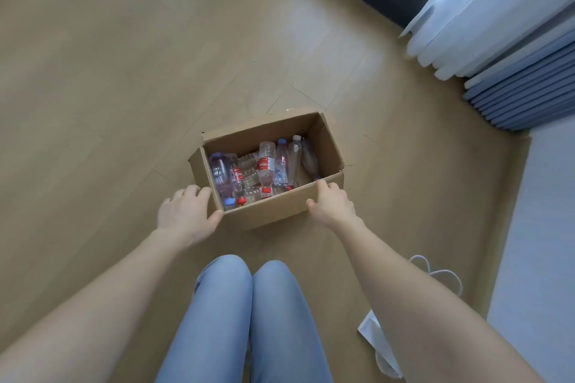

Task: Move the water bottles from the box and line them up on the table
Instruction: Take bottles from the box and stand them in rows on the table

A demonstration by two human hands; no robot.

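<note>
An open cardboard box (273, 210) stands on the wooden floor in front of my knees. Several clear plastic water bottles (266, 165) with red or blue caps and labels lie jumbled inside it. My left hand (186, 211) grips the box's near left corner, thumb against the front wall. My right hand (331, 204) grips the near right corner, fingers hooked over the rim. No table is in view.
My knees in light blue jeans (249, 305) are just behind the box. White and blue curtains (504, 40) hang at the upper right by a window. A white bag with cord handles (382, 348) lies at the lower right beside a pale wall.
</note>
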